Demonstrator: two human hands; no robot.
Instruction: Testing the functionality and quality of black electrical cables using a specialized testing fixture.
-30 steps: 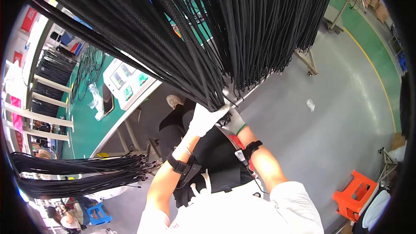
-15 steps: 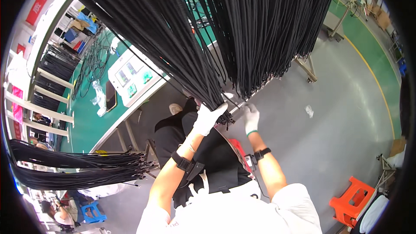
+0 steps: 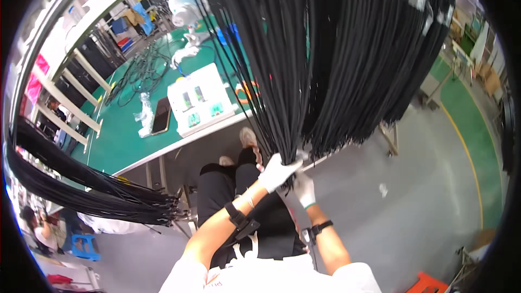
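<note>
Long black cables [image 3: 282, 92] hang down in front of me in a thick curtain. My left hand [image 3: 279, 172], in a white glove, is wrapped round the lower part of one bundle, just above its ends. Close beside it on the right is my right hand [image 3: 304, 189], also gloved, with its fingers curled in at the cable ends. What those fingers hold, if anything, is hidden. A larger mass of black cables [image 3: 363, 76] hangs to the right of the gripped bundle, its tips loose.
A green-topped table [image 3: 119, 146] at left bears a white panel [image 3: 203, 97], a phone [image 3: 161, 115] and tangled black cables [image 3: 138, 73]. More cables [image 3: 108, 190] droop at far left. A blue stool [image 3: 85, 247] and an orange stool [image 3: 426, 284] stand on the grey floor.
My view has shifted, showing more of the table. The left hand still grips the bundle, now hanging more upright. My right hand has come in closer to the left, by the cable ends.
</note>
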